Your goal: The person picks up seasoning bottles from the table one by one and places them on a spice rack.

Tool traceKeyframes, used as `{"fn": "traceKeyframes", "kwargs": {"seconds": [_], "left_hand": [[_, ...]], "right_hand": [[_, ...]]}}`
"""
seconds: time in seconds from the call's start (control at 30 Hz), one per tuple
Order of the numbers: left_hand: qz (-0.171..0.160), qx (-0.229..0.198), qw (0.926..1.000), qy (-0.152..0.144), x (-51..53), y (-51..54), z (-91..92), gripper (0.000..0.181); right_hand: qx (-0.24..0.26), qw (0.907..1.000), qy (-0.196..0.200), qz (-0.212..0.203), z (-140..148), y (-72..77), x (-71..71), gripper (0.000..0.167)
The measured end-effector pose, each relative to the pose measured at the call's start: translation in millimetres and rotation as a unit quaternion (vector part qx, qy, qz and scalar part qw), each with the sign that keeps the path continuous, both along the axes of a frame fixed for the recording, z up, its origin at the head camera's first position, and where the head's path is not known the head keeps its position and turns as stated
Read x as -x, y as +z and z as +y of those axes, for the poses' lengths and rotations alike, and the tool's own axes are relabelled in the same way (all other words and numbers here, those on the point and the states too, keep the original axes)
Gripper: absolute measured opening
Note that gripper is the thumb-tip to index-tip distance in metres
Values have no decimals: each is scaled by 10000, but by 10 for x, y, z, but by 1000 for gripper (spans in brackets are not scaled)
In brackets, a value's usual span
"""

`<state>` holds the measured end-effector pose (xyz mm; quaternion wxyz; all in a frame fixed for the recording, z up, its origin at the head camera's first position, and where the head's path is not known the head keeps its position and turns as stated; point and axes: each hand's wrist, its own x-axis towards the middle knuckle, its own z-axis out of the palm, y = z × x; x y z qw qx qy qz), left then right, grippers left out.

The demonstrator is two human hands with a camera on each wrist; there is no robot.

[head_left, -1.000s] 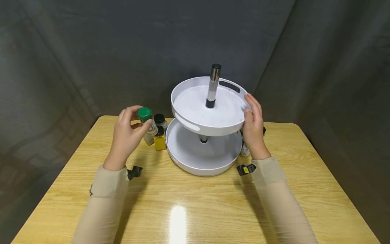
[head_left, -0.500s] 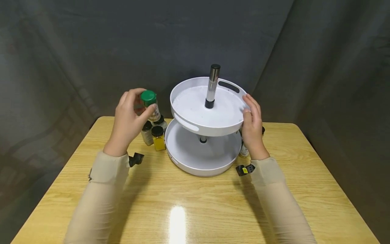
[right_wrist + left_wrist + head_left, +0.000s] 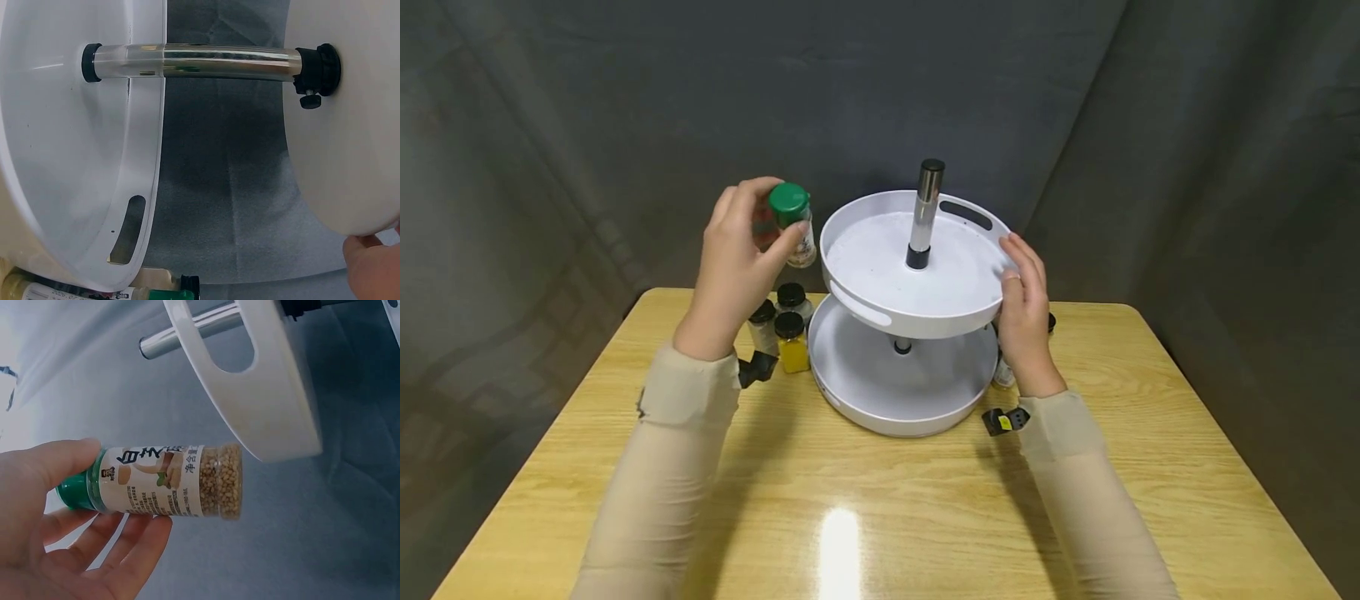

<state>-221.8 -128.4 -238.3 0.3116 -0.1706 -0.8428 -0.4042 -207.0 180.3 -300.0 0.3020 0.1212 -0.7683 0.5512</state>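
Observation:
My left hand (image 3: 737, 242) holds a clear seasoning jar (image 3: 803, 247) with a green cap between thumb and fingers. The jar is upright in the air, left of the upper tray. In the left wrist view the jar (image 3: 156, 481) shows a printed label and pale seeds, close to the upper tray's outer wall (image 3: 269, 419). A white two-tier round tray stand has an upper tray (image 3: 880, 262) and a lower tray (image 3: 910, 392). The right hand (image 3: 1026, 312) grips the upper tray's right rim. In the right wrist view that hand (image 3: 375, 265) touches the tray's edge (image 3: 350, 206).
A metal post (image 3: 925, 208) rises through both trays. Left of the stand are a yellow-filled jar (image 3: 792, 343) and black-capped jars (image 3: 763, 329). More bottles (image 3: 1003, 372) stand at the right, partly behind the right hand. Dark curtains hang behind the wooden table (image 3: 895, 500).
The left hand has lifted the green-capped seasoning jar up and to the right, away from the other jars. The right hand stays on the upper tray's rim.

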Motion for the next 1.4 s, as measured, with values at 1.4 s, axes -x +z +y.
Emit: {"fn": "traceKeyframes", "kwargs": {"seconds": [1.4], "left_hand": [[-599, -19, 9956, -715, 514, -73, 319, 48]], "right_hand": [[-49, 9981, -24, 612, 60, -325, 275, 45]]}}
